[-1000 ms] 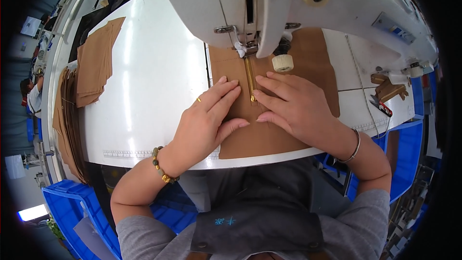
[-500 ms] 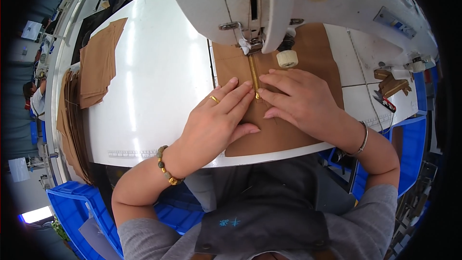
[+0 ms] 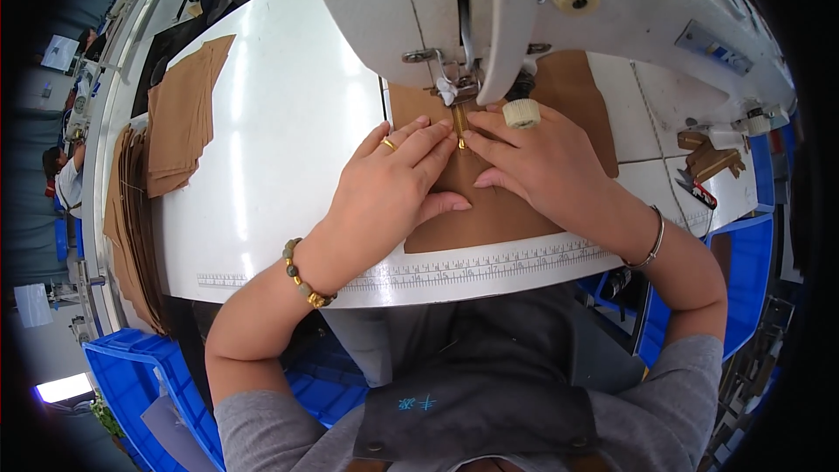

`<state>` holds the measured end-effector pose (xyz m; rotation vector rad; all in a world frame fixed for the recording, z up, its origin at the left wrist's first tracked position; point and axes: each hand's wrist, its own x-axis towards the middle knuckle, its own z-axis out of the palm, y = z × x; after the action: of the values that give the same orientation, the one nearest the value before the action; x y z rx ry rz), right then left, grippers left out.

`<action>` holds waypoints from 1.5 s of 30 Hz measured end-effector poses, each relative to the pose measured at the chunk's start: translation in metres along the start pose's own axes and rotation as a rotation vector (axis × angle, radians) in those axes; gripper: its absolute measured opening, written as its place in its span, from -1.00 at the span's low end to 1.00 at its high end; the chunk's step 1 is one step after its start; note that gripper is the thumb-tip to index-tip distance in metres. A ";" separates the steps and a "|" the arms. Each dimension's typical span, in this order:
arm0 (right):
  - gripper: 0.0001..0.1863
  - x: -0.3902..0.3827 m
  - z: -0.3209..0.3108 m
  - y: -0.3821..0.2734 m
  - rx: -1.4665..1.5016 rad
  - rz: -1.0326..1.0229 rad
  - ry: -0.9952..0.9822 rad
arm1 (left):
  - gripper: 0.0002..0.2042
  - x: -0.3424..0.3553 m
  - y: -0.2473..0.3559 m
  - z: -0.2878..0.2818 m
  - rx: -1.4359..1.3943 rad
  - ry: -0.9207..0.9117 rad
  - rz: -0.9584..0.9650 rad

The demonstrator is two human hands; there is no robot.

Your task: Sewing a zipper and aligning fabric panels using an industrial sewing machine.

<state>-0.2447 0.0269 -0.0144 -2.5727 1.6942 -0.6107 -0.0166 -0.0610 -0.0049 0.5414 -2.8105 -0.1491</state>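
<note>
A piece of brown fabric (image 3: 489, 218) lies flat under the needle area of a white sewing machine (image 3: 384, 9). Set into the cloth, a brass zipper (image 3: 461, 128) runs up to the presser foot (image 3: 463, 92), its slider end toward me. On the zipper's left side my left hand (image 3: 393, 170) presses down with fingers stretched out flat. My right hand (image 3: 542, 153) lies on the fabric at the right side, fingers extended and fingertips beside the zipper. Neither hand grips anything. The needle point itself is hidden.
Stacks of brown fabric pieces (image 3: 185, 118) rest at the table's left. Red-and-black thread snips (image 3: 697, 190) and a brown metal piece (image 3: 710, 157) lie at the right. A ruler strip (image 3: 489, 267) follows the front edge. Blue bins (image 3: 153, 380) stand below; another person (image 3: 68, 179) sits far left.
The fabric and zipper have moved away from me, further under the presser foot, with both hands sliding along. More of the ruler strip shows at the front edge.
</note>
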 end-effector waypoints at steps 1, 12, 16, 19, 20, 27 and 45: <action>-0.53 0.002 0.001 0.002 0.001 0.002 -0.013 | -0.31 0.002 -0.002 0.001 0.003 0.007 -0.001; -0.59 0.009 0.010 0.011 -0.014 0.016 0.124 | -0.39 0.009 -0.010 0.007 -0.045 0.094 -0.066; -0.58 0.010 0.009 0.011 -0.016 -0.004 0.116 | -0.41 0.007 -0.010 0.008 -0.031 0.113 -0.072; -0.55 0.011 0.007 0.011 0.019 -0.008 0.126 | -0.42 0.007 -0.012 0.010 -0.028 0.143 -0.050; -0.52 0.012 0.006 0.012 0.004 -0.009 0.116 | -0.42 0.007 -0.012 0.010 -0.036 0.129 -0.052; -0.62 0.010 0.008 0.016 0.243 0.116 0.091 | -0.41 0.005 -0.012 0.010 -0.010 0.089 -0.058; -0.38 0.001 0.011 -0.003 -0.069 0.001 0.103 | -0.40 -0.001 -0.001 0.004 -0.003 0.079 -0.040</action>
<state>-0.2382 0.0253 -0.0235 -2.6301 1.7772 -0.7084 -0.0160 -0.0615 -0.0094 0.5897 -2.7238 -0.1366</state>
